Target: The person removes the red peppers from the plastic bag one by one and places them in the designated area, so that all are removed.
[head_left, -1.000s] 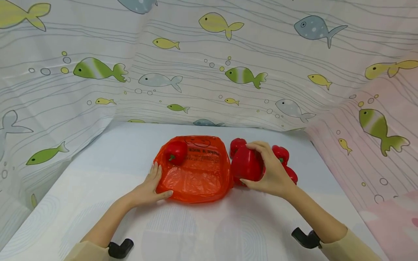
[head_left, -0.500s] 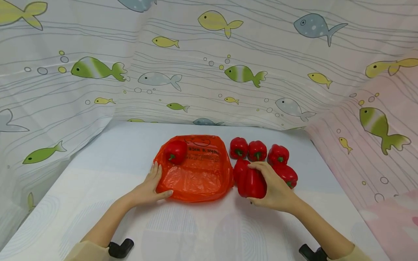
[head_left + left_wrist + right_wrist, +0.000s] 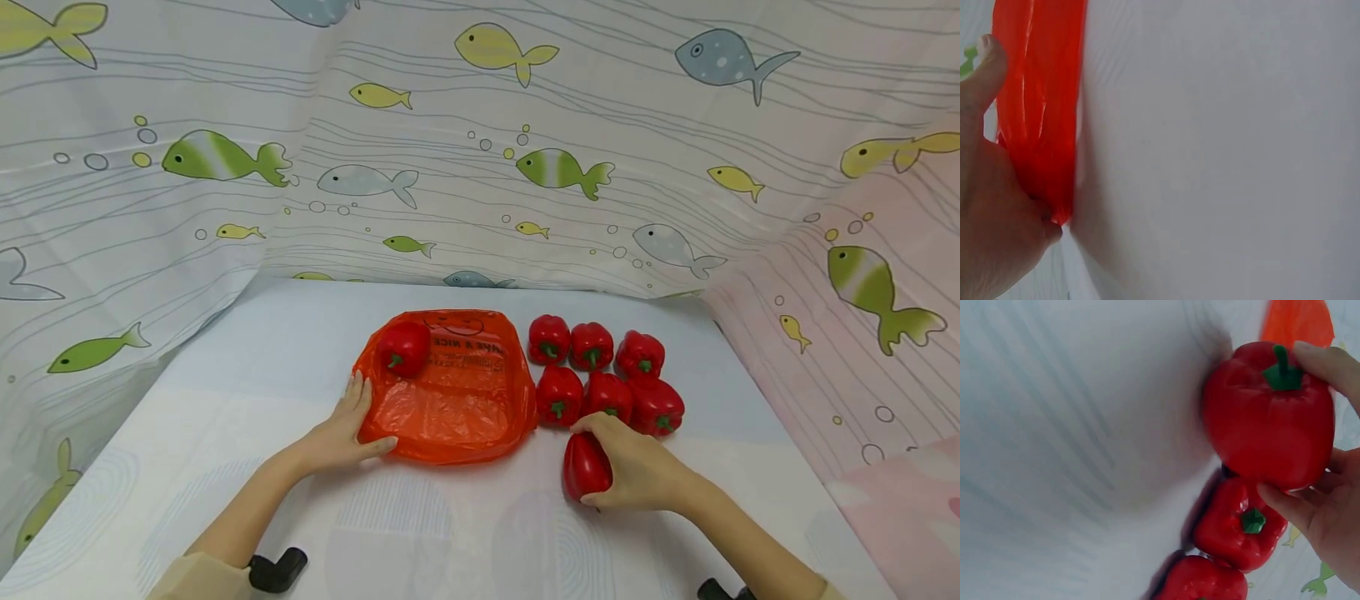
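My right hand (image 3: 633, 465) grips a red bell pepper (image 3: 587, 467) in front of the pepper group, thumb toward me and fingers on the far side. In the right wrist view, this pepper's green stem (image 3: 1284, 376) faces the camera. Left of it stands an orange plastic bag (image 3: 450, 421), its mouth spread open, with one red bell pepper (image 3: 405, 350) inside at the back left. With fingers spread, my left hand (image 3: 341, 433) rests against the bag's near left side. The left wrist view has the bag's wall (image 3: 1041, 94) beside that hand.
Several red bell peppers (image 3: 559, 396) stand in two rows right of the bag, the nearest close to its edge. Under everything lies a pale patterned cloth (image 3: 465, 533). A fish-print curtain (image 3: 450, 150) encloses the table's back and sides.
My right hand has carried its bell pepper from beside the bag toward the table's front, uncovering the peppers behind. The left hand and the bag stay put.
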A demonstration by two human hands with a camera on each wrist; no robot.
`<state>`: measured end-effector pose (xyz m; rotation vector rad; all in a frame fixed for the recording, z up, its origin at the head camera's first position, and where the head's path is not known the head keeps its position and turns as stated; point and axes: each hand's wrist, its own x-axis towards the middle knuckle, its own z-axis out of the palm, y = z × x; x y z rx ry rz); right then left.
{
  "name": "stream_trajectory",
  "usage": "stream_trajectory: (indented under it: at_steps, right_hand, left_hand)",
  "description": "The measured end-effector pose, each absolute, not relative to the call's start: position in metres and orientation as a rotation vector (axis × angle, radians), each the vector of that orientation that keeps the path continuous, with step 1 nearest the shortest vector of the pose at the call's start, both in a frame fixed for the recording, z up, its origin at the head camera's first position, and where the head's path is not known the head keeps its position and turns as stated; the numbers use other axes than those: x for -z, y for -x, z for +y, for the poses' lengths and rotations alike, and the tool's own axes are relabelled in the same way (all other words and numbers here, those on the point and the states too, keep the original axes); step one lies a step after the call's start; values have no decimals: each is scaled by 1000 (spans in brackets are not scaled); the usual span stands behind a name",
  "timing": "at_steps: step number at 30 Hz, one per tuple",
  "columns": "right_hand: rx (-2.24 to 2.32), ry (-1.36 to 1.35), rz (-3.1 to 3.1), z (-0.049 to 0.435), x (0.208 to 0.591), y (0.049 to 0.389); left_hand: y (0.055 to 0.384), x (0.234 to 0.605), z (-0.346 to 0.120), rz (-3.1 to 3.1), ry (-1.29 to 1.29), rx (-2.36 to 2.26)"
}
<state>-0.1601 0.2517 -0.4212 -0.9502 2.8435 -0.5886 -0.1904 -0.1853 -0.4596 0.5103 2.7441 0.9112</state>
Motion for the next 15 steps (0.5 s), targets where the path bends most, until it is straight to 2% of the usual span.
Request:
stream_trajectory:
  at_steps: [15]
  right_hand:
    - [570, 858, 2846, 242, 427, 158]
  left_hand:
    - [191, 459, -186, 2732, -514, -914]
